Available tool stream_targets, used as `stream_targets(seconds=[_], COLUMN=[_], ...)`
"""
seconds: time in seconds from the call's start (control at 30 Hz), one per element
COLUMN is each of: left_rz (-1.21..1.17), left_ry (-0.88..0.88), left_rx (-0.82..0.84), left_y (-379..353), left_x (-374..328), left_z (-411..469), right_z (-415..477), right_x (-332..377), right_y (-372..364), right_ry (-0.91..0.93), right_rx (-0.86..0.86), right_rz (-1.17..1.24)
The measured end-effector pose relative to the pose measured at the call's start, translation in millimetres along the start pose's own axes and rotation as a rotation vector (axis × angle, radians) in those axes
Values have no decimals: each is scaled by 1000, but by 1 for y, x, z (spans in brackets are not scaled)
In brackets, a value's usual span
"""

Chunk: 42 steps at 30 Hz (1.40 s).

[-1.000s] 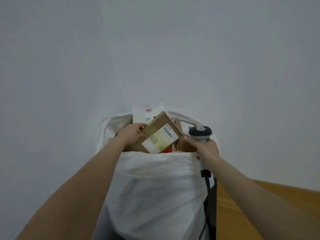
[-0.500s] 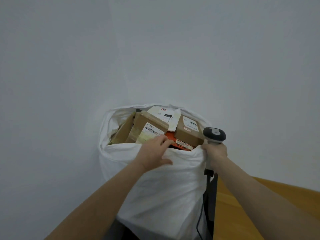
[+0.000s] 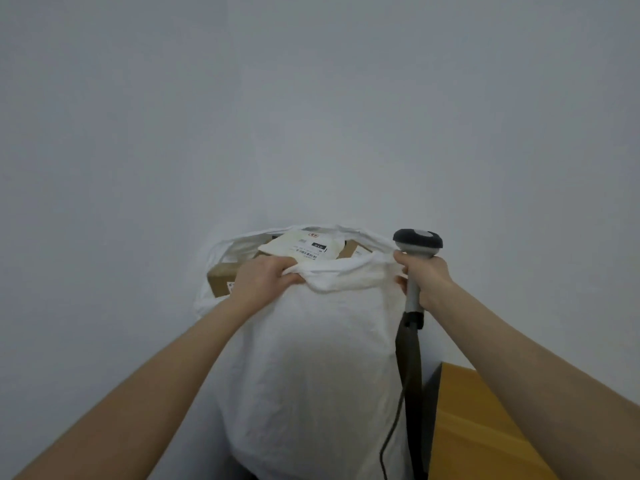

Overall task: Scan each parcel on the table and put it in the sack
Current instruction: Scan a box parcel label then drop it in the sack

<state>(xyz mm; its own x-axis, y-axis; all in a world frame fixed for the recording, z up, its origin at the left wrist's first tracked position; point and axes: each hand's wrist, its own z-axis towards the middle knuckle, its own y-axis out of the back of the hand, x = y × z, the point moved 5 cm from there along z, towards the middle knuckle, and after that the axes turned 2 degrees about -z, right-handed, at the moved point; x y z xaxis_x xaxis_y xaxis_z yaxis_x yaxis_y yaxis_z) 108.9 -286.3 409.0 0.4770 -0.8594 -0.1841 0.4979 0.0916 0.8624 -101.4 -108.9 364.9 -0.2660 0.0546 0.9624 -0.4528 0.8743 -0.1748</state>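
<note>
White woven sack point(image 3: 322, 358) stands full against the wall, parcels point(image 3: 301, 249) showing at its mouth — a pale labelled one on top, a brown box point(image 3: 221, 282) at the left. Left hand point(image 3: 263, 278) grips the near rim; right hand point(image 3: 427, 278) holds a scanner point(image 3: 417, 242) and pinches the rim too — table point(image 3: 485, 427) corner at lower right.

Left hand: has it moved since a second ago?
Yes. The left hand has drawn back from the parcels inside the white sack to its near rim, which it now grips.
</note>
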Motion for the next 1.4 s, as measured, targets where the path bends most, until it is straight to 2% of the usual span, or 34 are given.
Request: stream_targets(seconds=[0.17,0.27,0.3,0.37,0.43,0.47,0.53,0.6,0.63,0.7,0.77,0.83,1.0,1.07,1.1,1.17,1.23,1.33,1.4], left_rz=[-63,-279,-371,-437,-292,-171,13,9,-31,-183,-334,-300,-183,-333,-430,-492,-393,-382,-626], left_ry=[17,42,79,139,176,218,410,625,669,543,275,103,-32,-60,-33,131,439,980,1208], left_rx=[199,259,204,-53,-274,-295,-194,-82,-47,-85,-102,-45,59,36,-33,-225,-309,-123,-18], left_y=[-1,-6,-3,12,26,25,10,-9,-17,-23,-26,-37,-65,-57,-47,-28,-22,-41,-67], left_x=[-2,-9,-6,8,34,51,87,111,115,108,89,72,66,73,82,117,166,234,252], left_z=[8,13,16,18,16,13,4,-5,-3,16,42,55,63,62,61,53,36,-7,-33], right_z=[15,19,20,19,22,24,26,27,28,30,31,31,28,27,26,26,26,23,22], right_x=[7,5,3,-2,-5,-7,-12,-19,-22,-26,-26,-25,-18,-12,-9,-6,-9,-14,-16], right_y=[13,9,6,0,-8,-10,-12,-13,-13,-17,-23,-30,-53,-65,-69,-71,-68,-69,-74], right_ry=[9,7,-9,-35,-37,-35,-51,-64,-71,-79,-75,-45,28,62,77,97,98,102,111], right_rx=[-32,-20,-15,-21,-44,-62,-85,-115,-125,-144,-179,-216,-207,-177,-172,-201,-247,-257,-251], right_rz=[-141,-170,-180,-210,-229,-245,-271,-293,-304,-296,-277,-260,-163,-159,-173,-197,-202,-196,-192])
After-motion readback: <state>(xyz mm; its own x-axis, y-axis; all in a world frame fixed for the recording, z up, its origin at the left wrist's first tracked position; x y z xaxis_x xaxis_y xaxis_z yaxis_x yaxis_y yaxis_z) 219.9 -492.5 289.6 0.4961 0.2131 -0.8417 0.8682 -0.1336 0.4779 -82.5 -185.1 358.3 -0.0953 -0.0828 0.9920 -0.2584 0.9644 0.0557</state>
